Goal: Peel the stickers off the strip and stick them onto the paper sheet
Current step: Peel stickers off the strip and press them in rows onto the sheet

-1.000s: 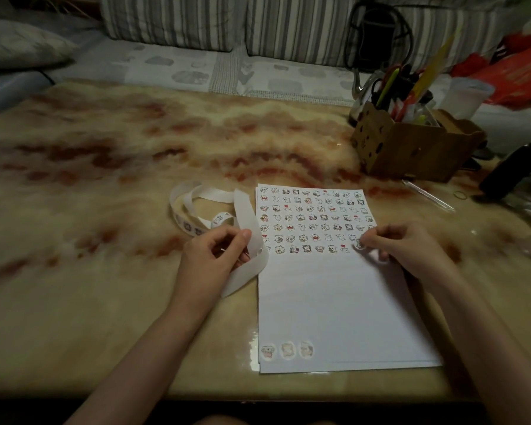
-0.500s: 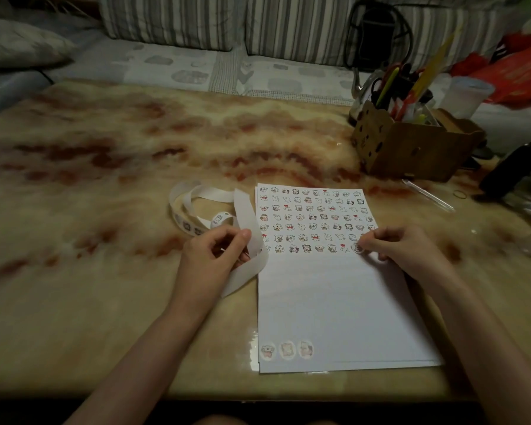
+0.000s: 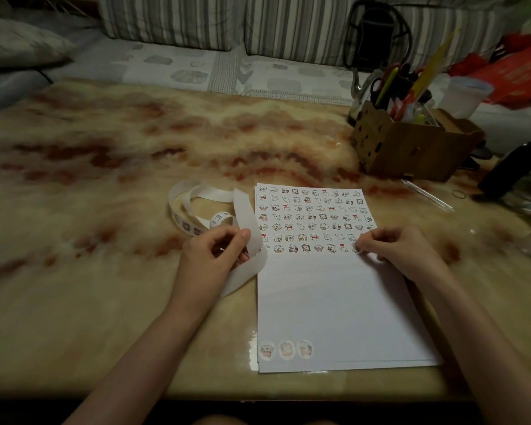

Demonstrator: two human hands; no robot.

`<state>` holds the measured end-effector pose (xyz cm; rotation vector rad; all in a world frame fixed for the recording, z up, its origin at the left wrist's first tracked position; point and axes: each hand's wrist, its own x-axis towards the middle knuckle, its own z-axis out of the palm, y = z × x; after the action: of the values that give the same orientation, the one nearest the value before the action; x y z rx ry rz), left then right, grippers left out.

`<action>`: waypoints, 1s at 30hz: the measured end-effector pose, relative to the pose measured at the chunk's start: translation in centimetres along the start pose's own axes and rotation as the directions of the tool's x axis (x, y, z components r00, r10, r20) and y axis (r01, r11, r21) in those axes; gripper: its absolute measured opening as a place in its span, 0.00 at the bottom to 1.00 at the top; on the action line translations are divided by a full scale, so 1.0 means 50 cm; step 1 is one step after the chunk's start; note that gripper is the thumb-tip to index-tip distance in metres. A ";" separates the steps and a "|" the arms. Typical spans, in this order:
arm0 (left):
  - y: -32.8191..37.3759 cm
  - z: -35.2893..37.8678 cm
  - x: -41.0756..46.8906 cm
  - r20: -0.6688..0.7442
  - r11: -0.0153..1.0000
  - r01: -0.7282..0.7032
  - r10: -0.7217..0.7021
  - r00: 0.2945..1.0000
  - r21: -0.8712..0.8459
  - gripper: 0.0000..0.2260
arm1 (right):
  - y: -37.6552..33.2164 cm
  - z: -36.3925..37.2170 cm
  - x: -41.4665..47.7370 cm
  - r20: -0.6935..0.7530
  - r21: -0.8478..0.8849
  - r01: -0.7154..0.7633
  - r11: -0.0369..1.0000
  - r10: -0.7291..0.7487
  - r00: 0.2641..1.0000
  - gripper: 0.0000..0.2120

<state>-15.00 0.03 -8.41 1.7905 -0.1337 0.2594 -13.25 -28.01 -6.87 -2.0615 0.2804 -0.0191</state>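
A white paper sheet [image 3: 334, 302] lies on the table, its upper part covered with several rows of small cartoon stickers; three larger round stickers [image 3: 286, 349] sit at its lower left corner. A long white sticker strip [image 3: 196, 207] curls in loops left of the sheet. My left hand [image 3: 215, 256] pinches the strip at the sheet's left edge. My right hand [image 3: 402, 250] has its fingertips pressed on a small sticker [image 3: 355, 248] at the right end of the lowest sticker row.
A brown cardboard box [image 3: 411, 145] full of pens stands at the back right, with a clear pen [image 3: 426, 194] and a rubber band [image 3: 459, 194] on the table near it. A dark object [image 3: 515, 167] lies at the right edge. Striped cushions line the back.
My right hand has shifted slightly left and down on the sheet, pressing at the end of the lowest row. My left hand keeps its hold on the strip.
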 end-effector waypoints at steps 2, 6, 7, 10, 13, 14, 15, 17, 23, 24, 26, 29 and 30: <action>0.000 0.000 0.000 0.002 1.000 0.000 0.000 1.000 -0.001 0.09 | 0.003 0.002 0.001 -0.001 0.000 0.008 1.000 -0.008 1.000 0.06; -0.001 0.000 0.000 0.005 1.000 -0.002 0.002 1.000 -0.004 0.09 | 0.010 0.007 0.002 -0.021 -0.023 0.014 1.000 -0.015 1.000 0.05; 0.000 0.000 0.000 0.005 1.000 -0.003 0.003 1.000 -0.002 0.09 | 0.012 0.009 0.003 -0.026 -0.035 0.016 0.999 -0.017 1.000 0.06; -0.001 0.000 -0.001 0.004 1.000 -0.002 0.002 1.000 -0.002 0.09 | 0.021 0.012 0.008 -0.043 -0.055 0.014 0.998 -0.016 0.999 0.06; -0.002 -0.002 -0.001 0.005 1.000 0.001 -0.001 1.000 -0.006 0.09 | 0.029 0.014 0.012 -0.055 -0.061 0.014 0.998 -0.017 0.998 0.05; -0.003 -0.002 0.000 0.006 1.000 0.001 -0.001 1.000 -0.005 0.09 | 0.031 0.015 0.014 -0.060 -0.069 0.016 0.997 -0.020 0.998 0.05; -0.002 -0.001 0.000 0.007 1.000 0.002 -0.002 1.000 -0.005 0.09 | 0.033 0.016 0.014 -0.065 -0.076 0.021 0.997 -0.026 0.998 0.05; -0.001 0.000 0.000 0.007 1.000 0.004 -0.003 1.000 -0.005 0.08 | 0.033 0.016 0.014 -0.070 -0.088 0.031 0.996 -0.038 0.997 0.05; -0.002 -0.001 -0.001 0.005 1.000 -0.002 0.002 1.000 0.002 0.09 | 0.033 0.011 0.008 -0.058 -0.111 0.076 0.991 -0.083 0.995 0.05; -0.002 0.000 -0.001 0.005 1.000 0.000 0.000 1.000 0.002 0.09 | 0.033 0.011 0.008 -0.056 -0.113 0.080 0.990 -0.087 0.995 0.05; -0.002 0.000 -0.001 0.006 1.000 0.000 0.000 1.000 0.005 0.09 | 0.034 0.011 0.009 -0.059 -0.106 0.084 0.991 -0.091 0.994 0.06; -0.003 0.000 -0.001 0.006 1.000 0.001 -0.001 1.000 0.004 0.09 | 0.039 0.009 0.014 -0.075 -0.089 0.092 0.992 -0.099 0.992 0.10; -0.003 -0.001 -0.001 0.006 1.000 0.006 -0.006 1.000 -0.001 0.09 | 0.041 0.008 0.017 -0.077 -0.098 0.094 0.991 -0.101 0.992 0.10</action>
<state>-15.03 0.10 -8.57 1.7906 -0.1320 0.2498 -12.77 -28.77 -8.96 -2.1696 0.2344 -0.1529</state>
